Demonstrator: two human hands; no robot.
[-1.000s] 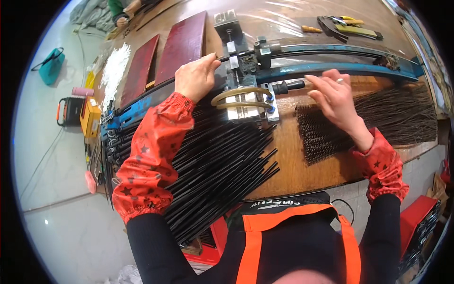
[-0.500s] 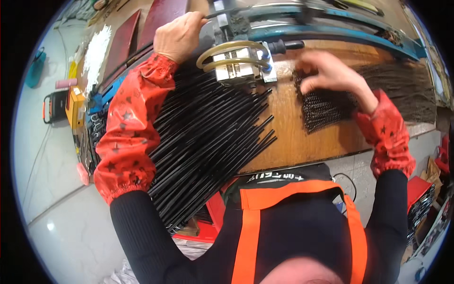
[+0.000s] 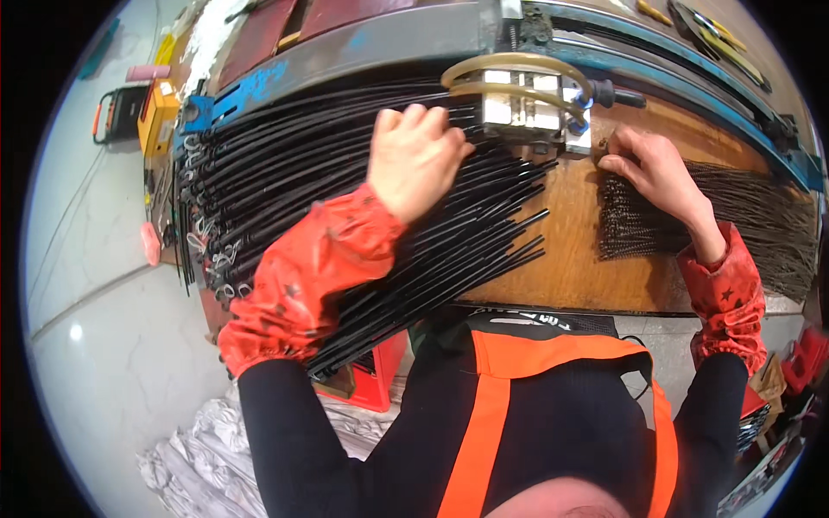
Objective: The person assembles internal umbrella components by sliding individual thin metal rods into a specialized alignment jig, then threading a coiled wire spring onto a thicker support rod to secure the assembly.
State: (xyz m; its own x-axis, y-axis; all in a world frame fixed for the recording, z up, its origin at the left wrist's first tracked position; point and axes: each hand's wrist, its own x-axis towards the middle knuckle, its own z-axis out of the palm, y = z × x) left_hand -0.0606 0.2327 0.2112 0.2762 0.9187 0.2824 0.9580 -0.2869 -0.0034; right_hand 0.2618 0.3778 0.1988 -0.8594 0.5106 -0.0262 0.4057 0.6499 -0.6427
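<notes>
Long thin black rods (image 3: 432,250) lie in a thick layer across the left half of the wooden bench. My left hand (image 3: 420,160) is over them, its fingers curled down beside a metal clamp block (image 3: 522,110); what they grip is hidden. Right of the block, my right hand (image 3: 652,168) has thumb and forefinger pinched together. Anything between those fingertips is too small to name. Under and beside this hand is a bundle of thin dark-brown twisted wires (image 3: 717,203), their near ends fanned toward the block.
Yellowish hoses (image 3: 509,62) loop over the clamp block, which has a black handle (image 3: 617,93). A blue rail (image 3: 691,112) runs along the back. Pliers (image 3: 721,47) lie at the far right. A yellow box (image 3: 159,116) stands left, and a red stool (image 3: 380,375) is below the rods.
My left hand has come down from the lever at the back onto the black rods. My right hand has settled at the wires' near ends, its fingers drawn together. The view has shifted.
</notes>
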